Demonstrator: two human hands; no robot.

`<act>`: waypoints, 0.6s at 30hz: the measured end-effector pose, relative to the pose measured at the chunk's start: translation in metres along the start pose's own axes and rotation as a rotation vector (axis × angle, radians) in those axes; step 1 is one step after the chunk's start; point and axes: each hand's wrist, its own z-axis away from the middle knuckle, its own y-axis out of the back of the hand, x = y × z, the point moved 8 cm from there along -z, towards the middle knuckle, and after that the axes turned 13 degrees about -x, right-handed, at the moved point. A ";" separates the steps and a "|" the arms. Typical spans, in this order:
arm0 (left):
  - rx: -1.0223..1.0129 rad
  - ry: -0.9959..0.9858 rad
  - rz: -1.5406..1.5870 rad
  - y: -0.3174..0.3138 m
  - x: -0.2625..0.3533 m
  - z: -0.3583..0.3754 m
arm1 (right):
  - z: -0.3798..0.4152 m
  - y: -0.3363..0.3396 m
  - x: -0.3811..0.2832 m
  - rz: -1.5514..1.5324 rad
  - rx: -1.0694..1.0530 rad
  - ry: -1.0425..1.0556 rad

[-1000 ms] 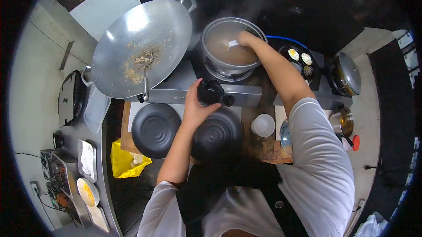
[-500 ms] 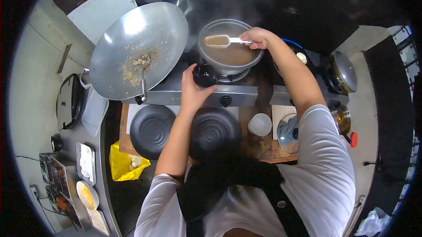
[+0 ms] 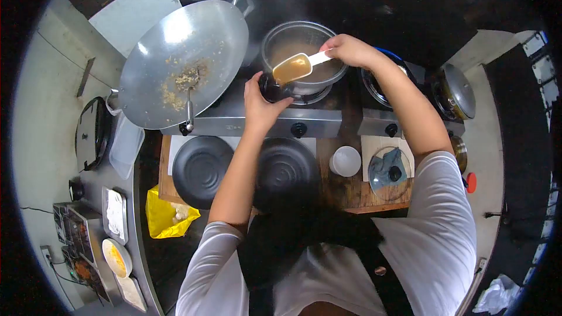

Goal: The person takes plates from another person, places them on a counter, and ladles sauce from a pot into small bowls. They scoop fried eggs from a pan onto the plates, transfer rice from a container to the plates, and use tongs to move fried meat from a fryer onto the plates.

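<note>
My right hand (image 3: 348, 50) grips the white handle of a scoop (image 3: 293, 70) filled with light-brown liquid. The scoop is tilted, its front end over a small black bowl (image 3: 268, 89). Fingers and thumb of my left hand (image 3: 263, 105) are wrapped round that bowl, just in front of the pot's near rim. Behind both hands, a metal pot (image 3: 304, 28) of cloudy brown broth stands on a burner. The scoop hides part of the black bowl, so I cannot see how full it is.
A large wok (image 3: 216, 29) with chopped bits and a ladle (image 3: 189, 108) is at left. Two black plates (image 3: 202, 169), a white cup (image 3: 345, 161) and a glass lid (image 3: 381, 182) lie in front of the stove (image 3: 252, 125). Pans, including a lidded one (image 3: 456, 93), stand at right.
The scoop has moved from over the broth toward me and left, to the black bowl, and has tipped. My left hand still holds the bowl in nearly the same place.
</note>
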 end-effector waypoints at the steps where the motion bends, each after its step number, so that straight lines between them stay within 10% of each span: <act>1: -0.002 0.007 0.009 -0.001 0.001 0.000 | 0.003 -0.004 -0.003 0.001 0.000 0.000; 18: 0.034 -0.012 0.034 0.001 0.007 0.004 | 0.097 -0.041 -0.090 0.559 0.546 0.438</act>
